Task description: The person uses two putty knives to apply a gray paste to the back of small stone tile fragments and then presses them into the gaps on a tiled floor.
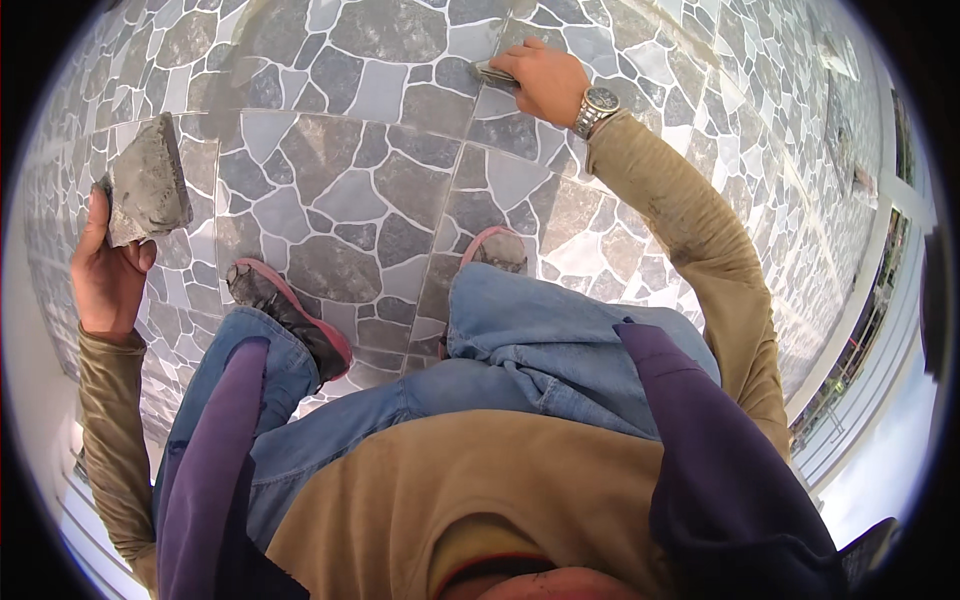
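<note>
On the left, my left hand (108, 270) is closed on the lower edge of a flat grey mortar-caked piece (150, 192), thumb along its side. It is raised above the floor, and its underside is hidden. My right hand (550, 85) reaches far forward and grips a small thin flat-edged tool (498, 76). That tool lies at the tile surface near a joint; most of it is hidden by my fingers, so its exact kind does not show. A metal wristwatch (598, 106) sits on my right wrist.
Stone-patterned tiles (330, 260) in greys and white cover the floor, with straight joints between them. My two dark shoes with pink soles (290, 310) rest on them, below bent knees in blue jeans (560, 330). A pale ledge (840, 310) runs along the right.
</note>
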Demonstrator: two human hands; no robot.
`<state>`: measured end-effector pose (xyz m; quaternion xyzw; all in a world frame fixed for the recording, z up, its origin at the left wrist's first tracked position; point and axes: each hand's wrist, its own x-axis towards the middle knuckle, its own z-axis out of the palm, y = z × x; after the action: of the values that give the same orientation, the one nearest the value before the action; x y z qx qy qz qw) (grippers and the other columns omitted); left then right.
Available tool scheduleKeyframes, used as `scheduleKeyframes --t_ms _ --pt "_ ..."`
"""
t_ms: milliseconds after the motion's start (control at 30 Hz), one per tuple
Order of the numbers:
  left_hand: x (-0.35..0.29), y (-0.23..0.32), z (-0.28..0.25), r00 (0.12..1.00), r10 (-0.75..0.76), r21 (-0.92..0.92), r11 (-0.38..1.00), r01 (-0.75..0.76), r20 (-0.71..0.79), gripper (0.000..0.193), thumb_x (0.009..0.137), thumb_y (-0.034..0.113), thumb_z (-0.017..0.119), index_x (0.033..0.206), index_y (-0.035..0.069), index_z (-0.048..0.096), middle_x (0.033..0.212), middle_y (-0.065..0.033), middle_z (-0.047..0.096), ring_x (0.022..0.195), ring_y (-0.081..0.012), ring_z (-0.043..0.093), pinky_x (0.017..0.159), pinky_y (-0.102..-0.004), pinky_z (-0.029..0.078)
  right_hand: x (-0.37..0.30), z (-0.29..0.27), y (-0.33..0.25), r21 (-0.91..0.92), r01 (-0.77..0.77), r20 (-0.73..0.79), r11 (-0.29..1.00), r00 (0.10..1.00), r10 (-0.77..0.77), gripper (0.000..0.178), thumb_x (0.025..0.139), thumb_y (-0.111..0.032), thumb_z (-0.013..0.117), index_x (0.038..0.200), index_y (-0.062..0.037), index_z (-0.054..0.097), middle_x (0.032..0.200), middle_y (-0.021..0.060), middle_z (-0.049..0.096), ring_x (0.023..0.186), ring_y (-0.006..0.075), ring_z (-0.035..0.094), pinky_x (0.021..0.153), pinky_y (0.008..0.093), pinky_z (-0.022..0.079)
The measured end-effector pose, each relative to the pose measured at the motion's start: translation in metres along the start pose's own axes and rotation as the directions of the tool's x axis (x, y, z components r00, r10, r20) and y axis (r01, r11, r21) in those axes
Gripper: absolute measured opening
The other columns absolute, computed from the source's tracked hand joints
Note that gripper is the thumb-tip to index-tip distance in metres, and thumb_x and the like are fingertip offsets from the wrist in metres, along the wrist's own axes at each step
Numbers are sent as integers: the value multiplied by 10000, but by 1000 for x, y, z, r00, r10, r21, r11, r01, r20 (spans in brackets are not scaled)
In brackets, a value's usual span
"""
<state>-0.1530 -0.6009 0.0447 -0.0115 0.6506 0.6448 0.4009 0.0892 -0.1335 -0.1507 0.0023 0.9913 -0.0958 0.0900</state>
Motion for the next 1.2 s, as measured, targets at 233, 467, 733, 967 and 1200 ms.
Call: scheduleKeyframes --t_ms 233,467,733,967,1200 --pt "-1 0 10 999 -27 34 999 26 35 369 1101 345 415 1289 65 563 1111 -58 689 843 -111 657 567 -252 469 29 15 26 468 -154 -629 870 633 451 228 905 -269 636 1048 -107 708 1067 165 698 1004 362 658 847 478 514" --pt "-15 4 -26 994 77 -81 994 -71 75 366 1098 337 418 1306 78 572 1176 -81 699 865 -171 676 586 -255 480 -2 -13 74 -76 43 4 996 999 -42 488 740 -70 687 1221 -145 657 1192 42 653 1173 262 585 876 406 581" --pt "19 -23 8 983 62 -297 955 -8 175 382 1071 368 466 1306 89 579 1225 -82 692 963 -224 696 670 -315 528 71 70 118 174 -191 -385 966 890 245 255 868 -142 624 1114 -106 684 1127 152 684 1090 345 630 899 446 511" --pt "16 -31 44 995 -93 -34 995 94 33 456 1057 433 488 1292 51 572 1156 -87 695 967 -177 714 757 -308 619 -26 1 -29 80 73 -58 994 996 -69 432 742 -37 654 1166 -114 676 1109 47 691 1065 287 610 838 413 577" --pt "31 -42 98 975 -190 218 962 162 115 492 1043 485 505 1264 53 588 1111 -52 692 943 -120 698 750 -278 617 -25 -134 -127 204 476 -508 856 798 -323 523 776 9 647 1271 -157 667 1244 -2 684 1001 280 613 846 397 544"
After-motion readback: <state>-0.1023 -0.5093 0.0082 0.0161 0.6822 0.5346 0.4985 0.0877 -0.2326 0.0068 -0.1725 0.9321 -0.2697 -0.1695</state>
